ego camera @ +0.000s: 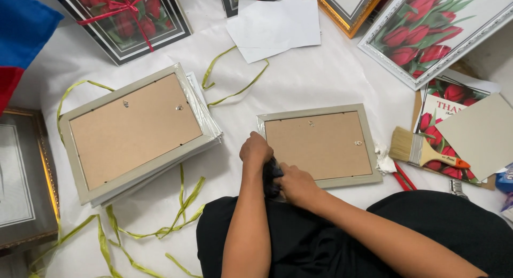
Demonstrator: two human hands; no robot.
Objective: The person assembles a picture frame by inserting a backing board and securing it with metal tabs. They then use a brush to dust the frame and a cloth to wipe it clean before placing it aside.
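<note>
Head view. The left hand (255,150) and the right hand (297,184) are seen close together at the near left corner of a grey picture frame (319,145), which is laid face down on the white sheet (320,75) covering the surface, its brown backing board turned upward. A small dark object (271,177) is held between the two hands; its kind cannot be told. The fingers of the left hand are curled downward over the top of this object, at the edge of the frame. The fingers of the right hand are clenched against its side. Both forearms are extended over a dark garment (320,240) at the bottom of the picture.

To the left, a stack of frames (136,131) is noted, also face down, with clear wrapping at its edges. Yellow-green ribbon (181,203) is strewn loose on the sheet in front of and behind the stack. Just right of the grey frame, a paintbrush (422,151) with pale bristles and an orange-tipped handle is laid across a printed card with red tulips (443,104). A grey board (483,134) is placed over part of that card. White paper sheets (275,24) are laid at the top centre. Framed tulip pictures are observed at the top left (123,19) and top right (433,29).
</note>
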